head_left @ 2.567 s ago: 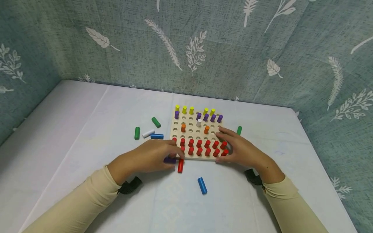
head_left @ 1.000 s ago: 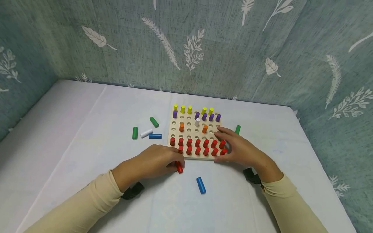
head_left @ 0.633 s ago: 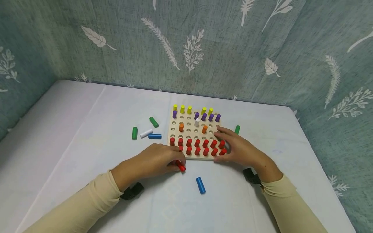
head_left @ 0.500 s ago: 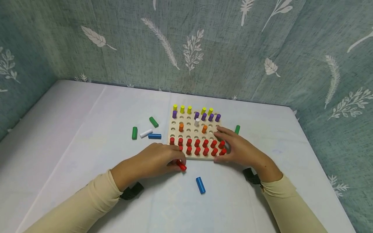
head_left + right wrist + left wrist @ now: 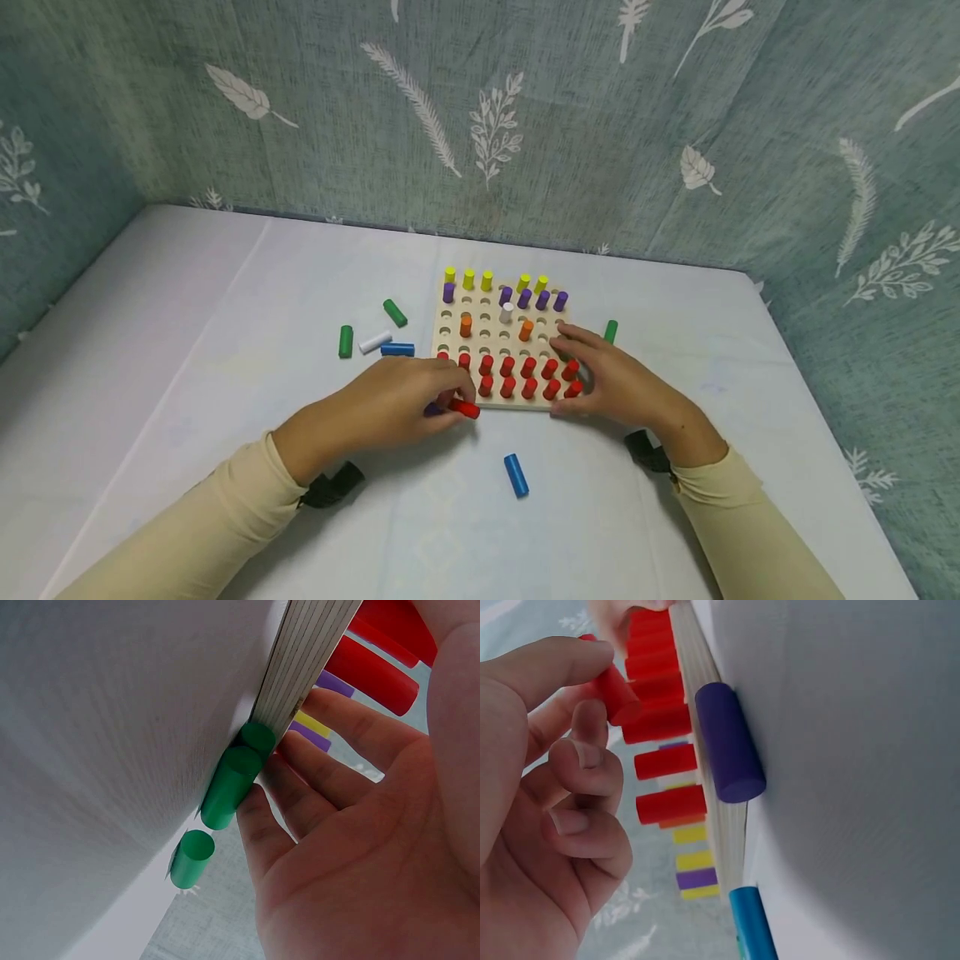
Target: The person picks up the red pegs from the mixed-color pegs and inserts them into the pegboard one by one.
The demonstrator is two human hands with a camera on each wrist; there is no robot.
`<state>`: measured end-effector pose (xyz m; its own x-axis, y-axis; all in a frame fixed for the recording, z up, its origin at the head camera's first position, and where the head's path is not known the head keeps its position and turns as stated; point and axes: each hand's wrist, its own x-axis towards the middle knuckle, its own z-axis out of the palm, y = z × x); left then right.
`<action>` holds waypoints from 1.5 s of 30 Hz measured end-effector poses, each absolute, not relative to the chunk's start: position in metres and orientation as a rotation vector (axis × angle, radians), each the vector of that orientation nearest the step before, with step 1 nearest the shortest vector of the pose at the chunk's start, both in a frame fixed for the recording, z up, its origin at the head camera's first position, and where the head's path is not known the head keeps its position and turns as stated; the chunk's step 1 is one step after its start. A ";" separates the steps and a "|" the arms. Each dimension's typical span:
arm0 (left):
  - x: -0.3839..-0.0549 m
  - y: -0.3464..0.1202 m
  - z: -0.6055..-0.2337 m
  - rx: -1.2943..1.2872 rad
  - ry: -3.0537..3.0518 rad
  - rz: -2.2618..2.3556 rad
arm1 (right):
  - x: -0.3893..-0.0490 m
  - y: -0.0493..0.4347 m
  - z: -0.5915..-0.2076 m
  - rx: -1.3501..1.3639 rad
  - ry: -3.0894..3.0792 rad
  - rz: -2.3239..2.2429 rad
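Note:
My left hand (image 5: 390,396) pinches a red peg (image 5: 465,408) between thumb and finger, raised close over the near left corner of the wooden pegboard (image 5: 517,407). In the left wrist view the held peg (image 5: 619,697) tilts beside the upright red ones. Beneath that hand a purple peg (image 5: 730,742) lies against the board's front edge. My right hand (image 5: 611,375) rests at the board's right side, fingers extended and fingertips at its edge. Two near rows of red pegs (image 5: 507,367) stand in the board, with orange, white, purple and yellow ones farther back.
Left of the board lie two green pegs (image 5: 346,342), a white peg (image 5: 375,342) and a blue peg (image 5: 397,350). Another blue peg (image 5: 516,476) lies in front. Several green pegs (image 5: 232,787) lie along the right side, near the right fingers.
My left hand has picked up the red peg from the table in front of the board and raised it toward the near left corner. The right hand stays in place.

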<state>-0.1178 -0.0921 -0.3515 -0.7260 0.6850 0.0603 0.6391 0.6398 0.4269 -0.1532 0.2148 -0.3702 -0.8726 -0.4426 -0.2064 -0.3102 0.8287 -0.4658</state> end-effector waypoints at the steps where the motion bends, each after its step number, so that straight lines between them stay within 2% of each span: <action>1: -0.118 -0.093 -0.350 1.114 2.754 0.650 | -0.153 0.215 -0.370 -0.575 2.703 -0.616; 15: -0.126 -0.100 -0.341 1.061 2.826 0.560 | -0.155 0.216 -0.369 -0.566 2.700 -0.622; 45: -0.136 -0.110 -0.345 0.956 2.819 0.547 | -0.153 0.216 -0.369 -0.579 2.711 -0.609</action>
<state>-0.1362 -0.1099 -0.3451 -0.7944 0.6073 0.0073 0.5660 0.7359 0.3717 -0.1530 0.2162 -0.3692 -0.8731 -0.4447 -0.1999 -0.3166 0.8289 -0.4612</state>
